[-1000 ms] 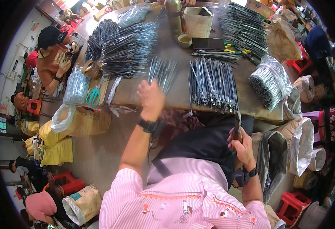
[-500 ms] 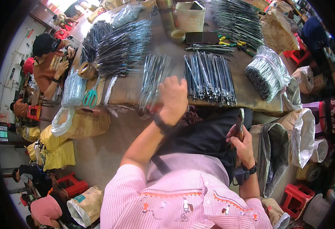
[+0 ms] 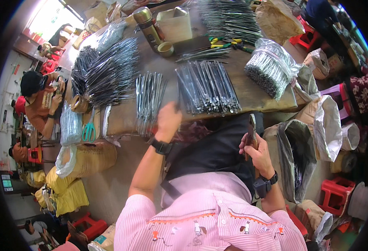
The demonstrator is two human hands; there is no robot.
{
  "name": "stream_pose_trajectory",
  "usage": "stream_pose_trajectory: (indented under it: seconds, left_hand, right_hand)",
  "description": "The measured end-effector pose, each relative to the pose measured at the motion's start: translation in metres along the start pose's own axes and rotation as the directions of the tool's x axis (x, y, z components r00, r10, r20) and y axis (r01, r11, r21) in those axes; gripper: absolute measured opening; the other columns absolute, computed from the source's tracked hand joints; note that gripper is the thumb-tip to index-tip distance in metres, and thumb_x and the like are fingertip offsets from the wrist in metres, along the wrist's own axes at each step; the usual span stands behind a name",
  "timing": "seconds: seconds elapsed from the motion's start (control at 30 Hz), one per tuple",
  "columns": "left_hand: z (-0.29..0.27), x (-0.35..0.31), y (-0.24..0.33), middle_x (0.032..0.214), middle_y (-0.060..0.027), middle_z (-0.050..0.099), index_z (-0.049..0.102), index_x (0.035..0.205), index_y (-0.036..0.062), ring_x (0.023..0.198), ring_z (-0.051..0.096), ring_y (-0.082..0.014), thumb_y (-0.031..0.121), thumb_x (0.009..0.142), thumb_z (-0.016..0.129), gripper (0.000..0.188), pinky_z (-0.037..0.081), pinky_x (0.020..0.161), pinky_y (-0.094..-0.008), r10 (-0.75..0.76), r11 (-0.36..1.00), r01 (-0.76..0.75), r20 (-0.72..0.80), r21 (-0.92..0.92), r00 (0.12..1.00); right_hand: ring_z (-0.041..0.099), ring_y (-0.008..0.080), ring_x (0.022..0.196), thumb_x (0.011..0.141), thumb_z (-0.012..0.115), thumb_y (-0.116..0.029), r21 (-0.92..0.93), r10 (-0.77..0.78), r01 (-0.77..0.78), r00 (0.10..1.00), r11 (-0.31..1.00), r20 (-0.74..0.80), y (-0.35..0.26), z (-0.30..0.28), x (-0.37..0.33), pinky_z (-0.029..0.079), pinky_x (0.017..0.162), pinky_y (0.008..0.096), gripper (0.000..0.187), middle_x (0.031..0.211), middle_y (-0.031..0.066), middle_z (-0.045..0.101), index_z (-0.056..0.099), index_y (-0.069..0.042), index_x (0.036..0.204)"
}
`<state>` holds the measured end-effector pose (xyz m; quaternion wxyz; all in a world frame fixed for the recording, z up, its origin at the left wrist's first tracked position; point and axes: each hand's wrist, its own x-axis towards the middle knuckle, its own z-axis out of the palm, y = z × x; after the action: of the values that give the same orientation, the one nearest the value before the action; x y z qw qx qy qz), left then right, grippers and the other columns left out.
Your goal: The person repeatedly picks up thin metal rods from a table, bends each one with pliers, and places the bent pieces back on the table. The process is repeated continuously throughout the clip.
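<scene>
My left hand (image 3: 169, 123) is at the table's front edge, between two piles of thin dark metal strips. Its fingers are smeared by motion, so what they hold, if anything, is hidden. The smaller pile of strips (image 3: 149, 98) lies just left of it, some ends poking past the edge. On its right the larger pile of strips (image 3: 209, 88) is laid side by side. Over my lap, my right hand (image 3: 257, 151) is closed round a hand tool (image 3: 251, 136) with a metal head and brown handle, its head pointing up.
Big heaps of strips (image 3: 112, 71) lie at the far left, another heap (image 3: 230, 23) at the back. A plastic-wrapped bundle (image 3: 272, 69), pliers (image 3: 225, 42), a flask (image 3: 148, 29), a cup (image 3: 166, 49) and scissors (image 3: 89, 131) share the table. Open sacks (image 3: 297, 154) stand right.
My left hand has drawn back toward me from between the piles. My right hand keeps its grip on the tool. The whole view has shifted, so the table things appear further left.
</scene>
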<state>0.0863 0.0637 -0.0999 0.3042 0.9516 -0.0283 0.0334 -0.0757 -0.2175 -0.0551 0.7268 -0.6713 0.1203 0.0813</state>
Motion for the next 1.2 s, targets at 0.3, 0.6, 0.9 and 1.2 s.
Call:
stream_pose_trajectory:
  seconds: [0.3, 0.6, 0.9, 1.2]
  left_hand:
    - [-0.031, 0.0, -0.007, 0.09, -0.0125, 0.063, 0.06, 0.099, -0.0014, 0.08, 0.064, -0.0276, 0.015, 0.094, 0.057, 0.017, 0.056, 0.074, -0.039, -0.211, -0.151, 0.629, 0.647, -0.762, 0.733]
    - [-0.04, -0.01, -0.014, 0.091, -0.0096, 0.06, 0.052, 0.124, -0.0085, 0.081, 0.062, -0.0166, -0.006, 0.09, 0.054, 0.034, 0.057, 0.074, -0.0219, -0.073, -0.225, 0.758, 0.786, -0.613, 0.614]
    - [-0.069, -0.044, 0.01, 0.103, -0.0108, 0.058, 0.049, 0.133, 0.0017, 0.084, 0.064, -0.0171, -0.003, 0.094, 0.053, 0.04, 0.058, 0.064, -0.0182, 0.139, -0.123, 0.656, 0.642, -0.744, 0.754]
    - [-0.063, -0.054, 0.047, 0.102, -0.0086, 0.063, 0.053, 0.128, 0.0022, 0.076, 0.064, -0.0159, -0.002, 0.091, 0.058, 0.038, 0.054, 0.056, -0.0173, 0.151, -0.028, 0.638, 0.628, -0.769, 0.763]
  right_hand:
    - [0.062, 0.0182, 0.072, 0.078, 0.05, 0.0, 0.276, 0.038, 0.012, 0.984, 0.961, -0.176, -0.011, -0.026, 0.0, 0.051, 0.069, 0.0298, 0.023, 0.083, 0.0091, 0.062, 0.057, 0.001, 0.099]
    - [0.064, 0.022, 0.084, 0.082, 0.055, -0.003, 0.501, -0.058, 0.219, 0.947, 0.837, -0.317, 0.013, -0.067, 0.014, 0.054, 0.076, 0.0317, 0.02, 0.098, 0.0123, 0.063, 0.058, 0.002, 0.1]
    - [0.06, 0.0252, 0.083, 0.081, 0.047, -0.011, 0.735, -0.122, 0.308, 0.947, 0.604, -0.296, 0.026, -0.133, 0.06, 0.051, 0.076, 0.038, 0.029, 0.096, 0.0128, 0.061, 0.053, -0.003, 0.109]
    - [0.05, 0.0142, 0.054, 0.078, 0.061, -0.018, 0.168, 0.043, 0.046, 0.87, 0.985, -0.491, 0.01, -0.135, 0.116, 0.039, 0.047, 0.0297, 0.016, 0.066, 0.0039, 0.055, 0.057, -0.003, 0.081]
